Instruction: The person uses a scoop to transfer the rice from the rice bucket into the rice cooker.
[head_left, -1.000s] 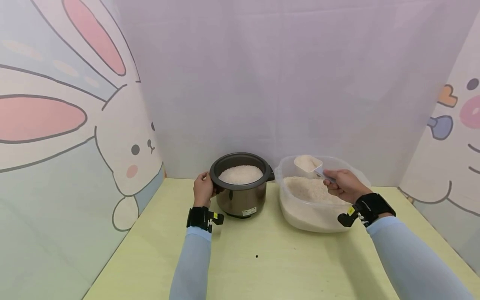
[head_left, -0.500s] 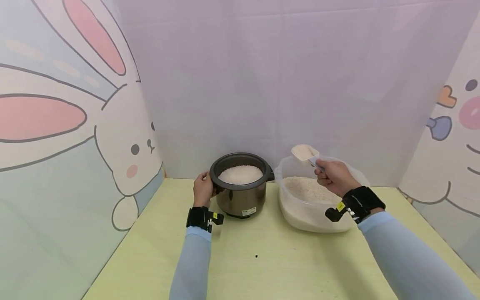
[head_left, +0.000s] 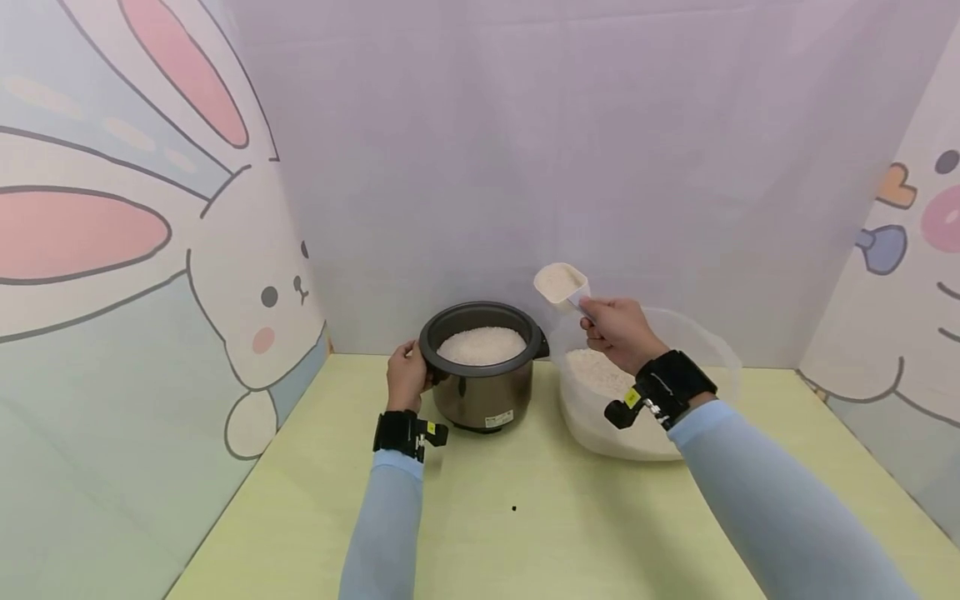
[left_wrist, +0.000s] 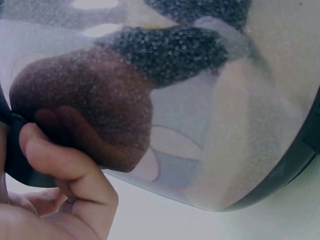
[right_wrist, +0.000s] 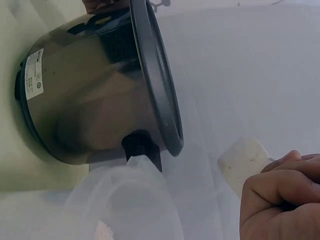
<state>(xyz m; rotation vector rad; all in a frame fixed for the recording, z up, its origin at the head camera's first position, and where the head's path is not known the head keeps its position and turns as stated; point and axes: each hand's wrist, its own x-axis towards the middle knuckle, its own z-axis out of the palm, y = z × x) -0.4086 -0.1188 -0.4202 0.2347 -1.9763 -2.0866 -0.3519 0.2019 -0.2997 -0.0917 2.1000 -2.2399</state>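
While L hand (head_left: pixel 407 377) grips steel pot (head_left: pixel 482 367), R hand (head_left: pixel 617 332) holds rice-heaped white scoop (head_left: pixel 559 284)

Looked like a staged recording booth, not anybody's actual kitchen. Three flat panels boxed in a pale green table (head_left: pixel 480 533): a plain lilac sheet (head_left: pixel 525 150) across the back, and a cartoon bunny panel (head_left: pixel 150 275) filling the left of the frame, with more cartoon art on the right edge. The only kitchen stuff was a rice cooker pot (head_left: pixel 482 379) and a clear tub of rice (head_left: pixel 600 425) at the center.
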